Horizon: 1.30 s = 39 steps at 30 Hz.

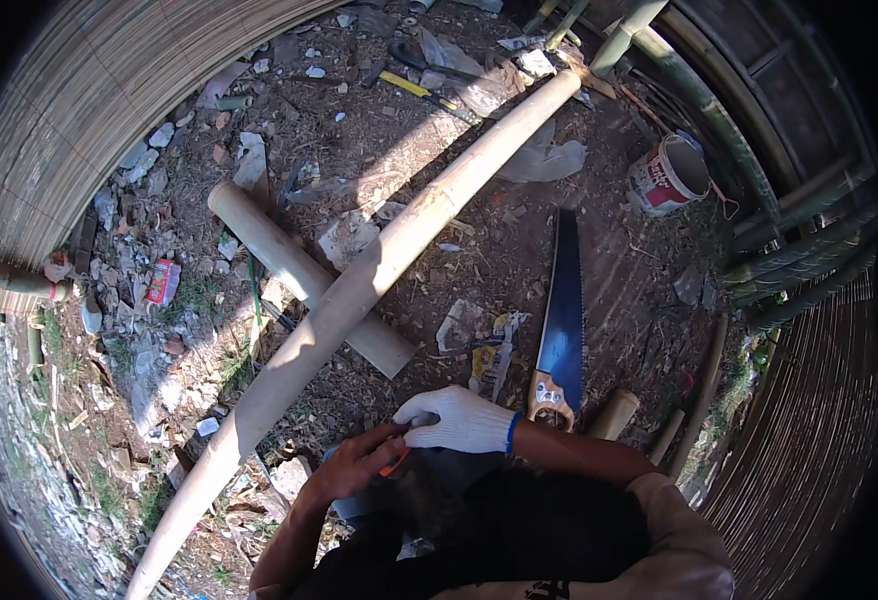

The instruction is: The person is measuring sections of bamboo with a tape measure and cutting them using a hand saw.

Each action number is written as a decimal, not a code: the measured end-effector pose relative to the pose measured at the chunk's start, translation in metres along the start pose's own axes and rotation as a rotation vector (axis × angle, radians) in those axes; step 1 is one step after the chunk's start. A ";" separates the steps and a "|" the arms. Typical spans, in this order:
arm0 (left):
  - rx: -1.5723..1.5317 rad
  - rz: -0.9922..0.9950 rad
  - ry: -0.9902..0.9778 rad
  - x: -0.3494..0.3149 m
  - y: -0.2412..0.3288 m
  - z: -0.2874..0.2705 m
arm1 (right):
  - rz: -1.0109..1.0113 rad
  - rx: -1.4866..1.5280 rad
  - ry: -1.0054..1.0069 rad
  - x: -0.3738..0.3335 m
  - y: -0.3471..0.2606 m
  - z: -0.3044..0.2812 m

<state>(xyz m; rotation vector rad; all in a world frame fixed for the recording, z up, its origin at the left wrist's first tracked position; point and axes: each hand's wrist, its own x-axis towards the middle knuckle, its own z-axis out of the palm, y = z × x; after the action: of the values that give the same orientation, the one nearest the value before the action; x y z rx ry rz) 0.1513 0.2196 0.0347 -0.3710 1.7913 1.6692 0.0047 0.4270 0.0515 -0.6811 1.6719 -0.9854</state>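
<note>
My left hand (351,466) is bare and curled near my lap, its fingers round a small orange object (395,464) that is mostly hidden. My right hand (451,420), in a white knitted glove with a blue cuff, meets it there with bent fingers; what those fingers grip is hidden. Just beyond both hands, a long pale bamboo pole (379,265) slants across the ground from lower left to upper right. It rests across a shorter bamboo piece (284,258). To the right of my gloved hand lies a handsaw (561,320) with a dark blade and wooden handle.
Rubble and wood chips litter the dirt. A yellow-and-black hand tool (419,88) lies at the far side. A white and red bucket (667,175) stands far right, near bamboo poles (809,255). Slatted screens (69,110) border the area. A cut bamboo end (614,414) lies beside the saw.
</note>
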 end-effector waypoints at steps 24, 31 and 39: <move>0.147 -0.008 0.681 -0.074 0.036 -0.143 | -0.544 -1.256 0.532 0.145 -0.029 -0.130; 0.180 -0.060 0.516 0.010 0.096 -0.178 | -0.378 -1.216 0.408 0.150 -0.016 -0.109; 0.457 -0.080 0.382 0.085 0.151 -0.153 | -0.559 -1.195 0.633 0.137 -0.002 -0.103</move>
<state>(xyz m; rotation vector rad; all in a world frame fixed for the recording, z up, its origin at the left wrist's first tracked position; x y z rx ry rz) -0.0445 0.1139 0.0951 -0.5711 2.3325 1.1360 -0.1357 0.3424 -0.0003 -1.8236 2.7058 -0.4594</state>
